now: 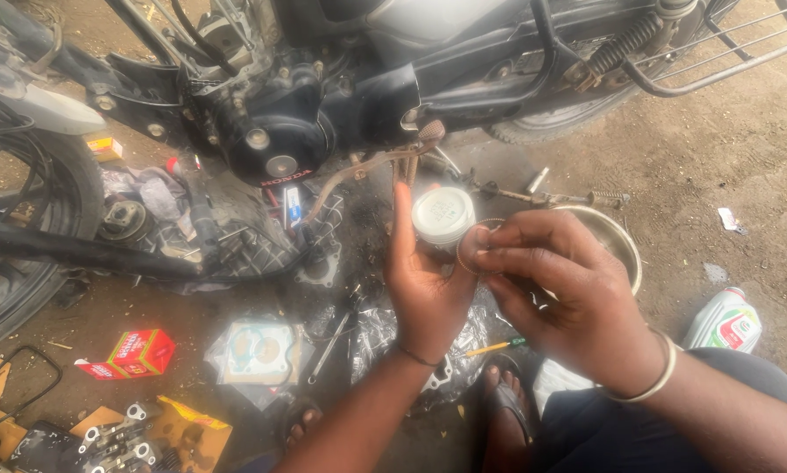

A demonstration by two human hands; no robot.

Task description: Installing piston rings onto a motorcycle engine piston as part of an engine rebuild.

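Note:
My left hand (424,285) holds a round silver piston (442,215) upright, fingers wrapped under and behind it, its flat pale top facing me. My right hand (560,285) pinches a thin metal ring (472,248) between thumb and fingertips, right against the piston's side. A metal bangle sits on my right wrist and a thin band on my left wrist. Both hands hover above the dirt ground in front of a black motorcycle engine (275,140).
A metal bowl (619,236) lies behind my right hand. A white oil bottle (724,321) stands at right. A red box (139,350), a gasket in plastic (257,349), a spanner (328,349), crumpled plastic and engine parts litter the ground. My sandalled feet are below.

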